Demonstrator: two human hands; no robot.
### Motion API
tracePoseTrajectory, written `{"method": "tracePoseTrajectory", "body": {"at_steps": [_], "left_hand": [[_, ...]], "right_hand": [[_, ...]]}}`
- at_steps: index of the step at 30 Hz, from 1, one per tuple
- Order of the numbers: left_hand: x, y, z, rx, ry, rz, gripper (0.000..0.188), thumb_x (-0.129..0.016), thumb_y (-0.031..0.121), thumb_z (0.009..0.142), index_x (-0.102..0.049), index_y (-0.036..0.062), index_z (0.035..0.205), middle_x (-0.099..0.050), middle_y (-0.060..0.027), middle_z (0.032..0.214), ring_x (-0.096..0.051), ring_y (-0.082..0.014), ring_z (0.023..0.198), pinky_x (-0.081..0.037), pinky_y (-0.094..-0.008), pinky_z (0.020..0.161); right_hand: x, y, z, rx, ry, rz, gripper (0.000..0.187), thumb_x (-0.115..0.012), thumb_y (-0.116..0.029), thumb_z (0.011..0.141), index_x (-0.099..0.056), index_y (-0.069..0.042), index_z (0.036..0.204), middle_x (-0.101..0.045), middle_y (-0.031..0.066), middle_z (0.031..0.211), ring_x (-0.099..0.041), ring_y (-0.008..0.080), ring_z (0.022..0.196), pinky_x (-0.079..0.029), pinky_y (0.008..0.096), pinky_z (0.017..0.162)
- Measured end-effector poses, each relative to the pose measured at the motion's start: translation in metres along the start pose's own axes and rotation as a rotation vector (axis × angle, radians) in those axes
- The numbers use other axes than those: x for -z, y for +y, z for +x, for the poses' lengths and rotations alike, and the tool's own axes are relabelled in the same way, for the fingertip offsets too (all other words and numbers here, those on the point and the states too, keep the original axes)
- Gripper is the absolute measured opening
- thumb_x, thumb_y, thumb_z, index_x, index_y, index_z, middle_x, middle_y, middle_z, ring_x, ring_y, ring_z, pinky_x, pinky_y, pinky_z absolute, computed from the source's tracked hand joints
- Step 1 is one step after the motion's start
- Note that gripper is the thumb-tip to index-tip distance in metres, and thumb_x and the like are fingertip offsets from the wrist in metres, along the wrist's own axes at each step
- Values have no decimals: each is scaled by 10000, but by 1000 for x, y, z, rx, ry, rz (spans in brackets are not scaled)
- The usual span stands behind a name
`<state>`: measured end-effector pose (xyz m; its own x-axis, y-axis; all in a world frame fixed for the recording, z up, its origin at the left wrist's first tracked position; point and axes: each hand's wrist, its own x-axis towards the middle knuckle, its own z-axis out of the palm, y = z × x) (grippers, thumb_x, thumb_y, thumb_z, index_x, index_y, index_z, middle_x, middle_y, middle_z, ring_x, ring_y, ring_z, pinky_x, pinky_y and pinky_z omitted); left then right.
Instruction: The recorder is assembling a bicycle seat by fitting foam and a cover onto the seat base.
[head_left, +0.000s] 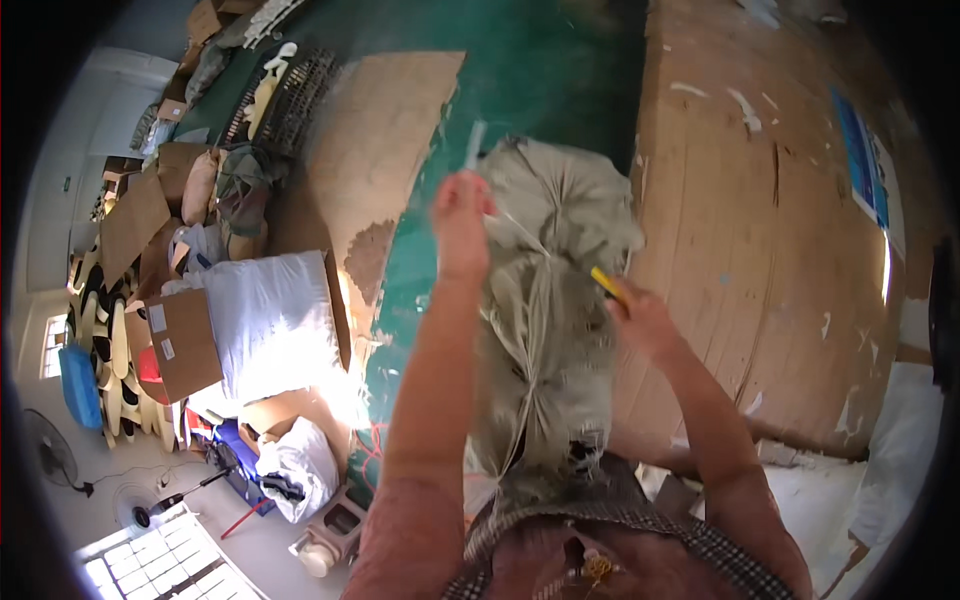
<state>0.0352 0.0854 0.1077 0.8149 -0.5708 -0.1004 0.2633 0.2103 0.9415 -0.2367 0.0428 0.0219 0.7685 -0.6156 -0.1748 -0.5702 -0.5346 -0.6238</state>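
Observation:
A large grey-green fabric bundle [575,205] lies in front of me, its cloth puckered in folds along a seam down the middle. Left of its far part is my left hand [462,220], closed and raised, somewhat blurred. A thin pale cord [520,230] runs taut from it to the puckered middle. Beyond its fingers sticks up a blurred, whitish strip [475,143] whose kind I cannot make out. At the bundle's right side my right hand [643,322] is closed round a yellow-handled tool [606,283], pointing at the cord's end; its tip is hard to see.
Flattened brown cardboard [740,260] covers the surface on the right, with more cardboard [400,130] on the green surface [550,50] at left. Further left stand an open carton [185,345] with white sheeting, black plastic crates [300,100] and a fan [50,450].

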Motion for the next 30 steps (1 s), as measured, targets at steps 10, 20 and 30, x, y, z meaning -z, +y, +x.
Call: {"method": "tracePoseTrajectory", "body": {"at_steps": [10,20,30], "left_hand": [[-8,84,-91,-9,-108,61,244,-518,193,921,-542,19,750,-404,7,565,-376,-100,514,-350,-255,493],[25,84,-119,-11,-172,843,352,-588,401,803,-632,52,802,-598,-70,721,-560,-174,640,-440,-299,639],[89,-86,-148,37,-409,1468,258,-553,243,801,-633,2,845,-640,-213,873,-617,-363,787,-490,-425,709]], "right_hand": [[29,-75,-7,-262,-50,770,312,-562,-191,877,-517,-52,1153,-523,48,641,-508,120,492,-426,292,431],[23,-51,-117,-366,189,975,346,-570,-213,888,-513,-45,1185,-538,18,638,-470,63,429,-379,228,371],[2,-61,-179,-359,288,1050,314,-560,-195,894,-517,-32,1159,-521,19,624,-452,77,405,-351,227,362]]}}
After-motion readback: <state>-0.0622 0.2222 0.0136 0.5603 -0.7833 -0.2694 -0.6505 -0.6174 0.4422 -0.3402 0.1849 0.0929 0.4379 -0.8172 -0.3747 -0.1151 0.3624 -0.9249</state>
